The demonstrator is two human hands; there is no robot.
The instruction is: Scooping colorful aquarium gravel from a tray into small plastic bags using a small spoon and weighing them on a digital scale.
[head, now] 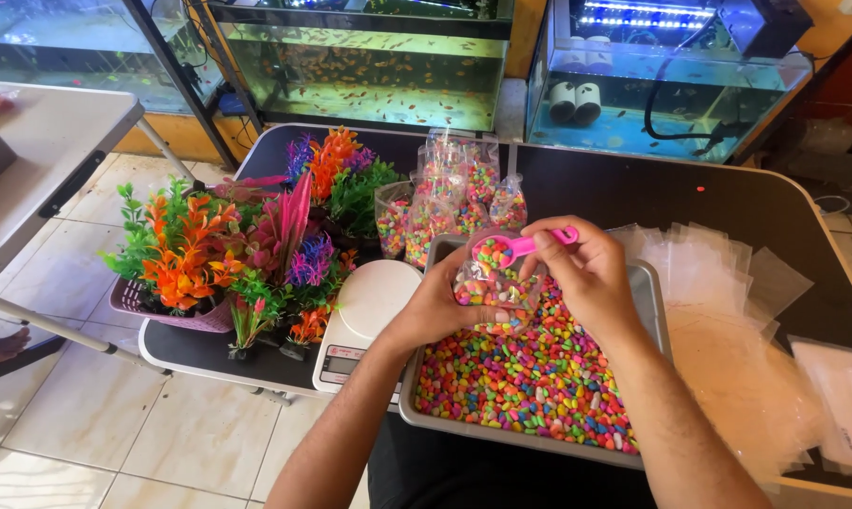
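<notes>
The left hand (442, 306) was clenched round a small clear plastic bag (490, 286) partly filled with coloured pebbles, held upright over the far end of a grey metal tray (654, 311). The fingers were wrapped behind the bag and mostly hidden by it. The right hand (586, 273) gripped the handle of a bright pink plastic scoop (516, 248), its bowl loaded with pebbles and poised just above the bag's mouth; whether scoop and bag touched was hard to make out. The tray held a deep layer of multicoloured aquarium gravel (530, 382), and its near right corner was covered by the right forearm.

Just left of the tray sat a white digital kitchen scale (369, 316) on the dark worktop (633, 193), its display partly behind the left wrist. Beyond the hands stood a cluster of filled clear bags of gravel (445, 198). Left of these was a bunch of artificial aquarium plants in orange, green, pink and purple (256, 250), some in a pink plastic basket (162, 311). A loose heap of empty clear bags (718, 302) lay to the right, cut off at the picture's edge. Glass fish tanks (369, 66) lined the far wall, their tops out of view.
</notes>
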